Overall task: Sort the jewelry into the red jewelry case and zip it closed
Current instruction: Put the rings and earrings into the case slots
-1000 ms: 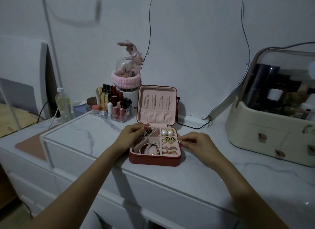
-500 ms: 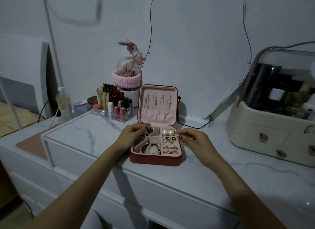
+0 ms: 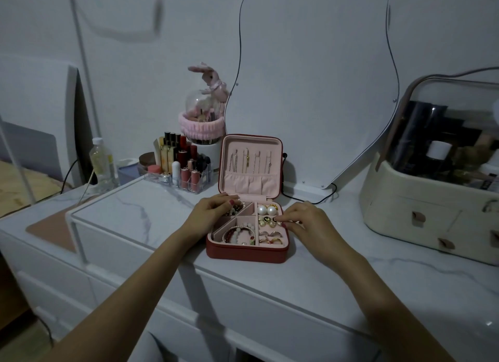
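Observation:
The red jewelry case (image 3: 244,253) lies open on the marble dresser top, its pink lid (image 3: 249,167) upright with several necklaces hanging inside. Its compartments hold pearl earrings (image 3: 266,209), gold studs (image 3: 266,221), rings (image 3: 271,237) and bead bracelets (image 3: 240,235). My left hand (image 3: 213,213) rests on the case's back left corner, fingers curled over a dark beaded piece (image 3: 237,208) in that compartment. My right hand (image 3: 302,221) is at the case's right edge, fingertips pinching a small gold piece beside the stud compartment.
A clear organizer of lipsticks and bottles (image 3: 181,164) stands behind the case on the left, with a pink bunny dome (image 3: 205,110) and a plastic bottle (image 3: 101,162). A cream cosmetics box (image 3: 437,172) fills the right. A mirror (image 3: 310,78) leans against the wall.
My right hand has shifted from the case's front right corner back along its right edge to the stud compartment. My left hand has stayed at the back left corner.

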